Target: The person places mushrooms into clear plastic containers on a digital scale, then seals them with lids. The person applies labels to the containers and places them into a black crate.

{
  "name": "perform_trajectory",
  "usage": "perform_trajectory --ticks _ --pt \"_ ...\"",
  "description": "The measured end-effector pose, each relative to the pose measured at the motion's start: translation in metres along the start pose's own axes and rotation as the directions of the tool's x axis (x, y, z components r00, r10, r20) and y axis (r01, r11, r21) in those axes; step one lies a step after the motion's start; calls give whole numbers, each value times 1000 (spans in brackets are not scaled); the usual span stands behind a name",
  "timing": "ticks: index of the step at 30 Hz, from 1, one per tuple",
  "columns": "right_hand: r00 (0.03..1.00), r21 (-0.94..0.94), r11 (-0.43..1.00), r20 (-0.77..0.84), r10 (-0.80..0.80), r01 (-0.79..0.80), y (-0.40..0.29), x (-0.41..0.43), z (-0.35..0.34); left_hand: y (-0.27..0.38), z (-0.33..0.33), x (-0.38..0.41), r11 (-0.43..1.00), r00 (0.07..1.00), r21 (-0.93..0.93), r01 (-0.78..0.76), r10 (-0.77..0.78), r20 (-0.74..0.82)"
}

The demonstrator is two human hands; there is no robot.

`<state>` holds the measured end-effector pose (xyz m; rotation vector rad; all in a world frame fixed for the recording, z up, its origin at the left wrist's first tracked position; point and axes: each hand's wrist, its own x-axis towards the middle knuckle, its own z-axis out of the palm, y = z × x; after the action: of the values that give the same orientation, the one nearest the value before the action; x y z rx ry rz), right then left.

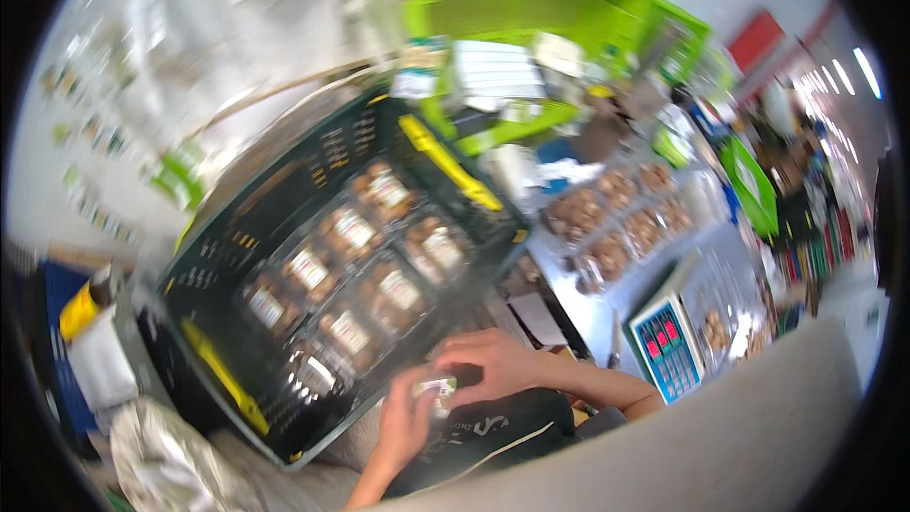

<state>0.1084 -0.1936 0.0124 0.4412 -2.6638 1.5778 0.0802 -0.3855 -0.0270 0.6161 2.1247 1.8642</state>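
Note:
My left hand pinches a small white-and-green label at its left side. My right hand curves around from the other side, its thumb at the label's right edge. Both hands are close together in front of my dark printed top, beside the near edge of a dark green plastic crate. Inside the crate lie several clear plastic packs of brown mushrooms, most with a white label on top. Glare hides the contents of the nearest pack. Blur hides the fine detail of the fingertips.
Right of the crate, a metal table bears unlabelled clear packs of mushrooms and a digital scale with red digits. Behind stands a lime-green crate holding papers. A pale cloth bag sits at lower left.

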Motion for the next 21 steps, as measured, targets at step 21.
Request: perform_trajectory --ticks 21 --pt "327 -243 453 -938 117 -858 247 -153 -199 18 214 85 923 820 -174 343 -204 535"
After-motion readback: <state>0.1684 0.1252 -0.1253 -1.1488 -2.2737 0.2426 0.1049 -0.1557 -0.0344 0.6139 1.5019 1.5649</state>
